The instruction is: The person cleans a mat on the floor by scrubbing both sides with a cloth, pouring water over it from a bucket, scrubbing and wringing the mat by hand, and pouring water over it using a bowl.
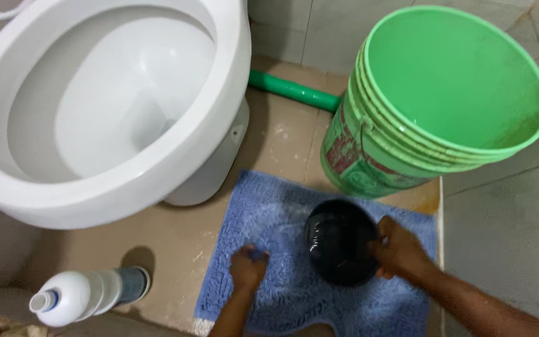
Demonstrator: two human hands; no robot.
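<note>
Right hand grips rim of black bowl, which sits on blue mat below green bucket. Left hand closed in fist on mat, contents unclear. White toilet left, white bottle nearby.

- Toilet: the back of the bowl is cut off by the top and left edges; the foot is mostly hidden under the rim.
- Pipe: its right end is hidden behind the bucket.
- Bucket: its base is partly behind the black bowl.
- Mat: its near edge runs out of the bottom of the frame.
- Left hand: curled shut; whatever is inside cannot be made out.
- Right hand: fingertips hidden at the bowl's rim.
- Both forearms are cut off at the bottom edge.
- Bottle: label blurred.
</note>
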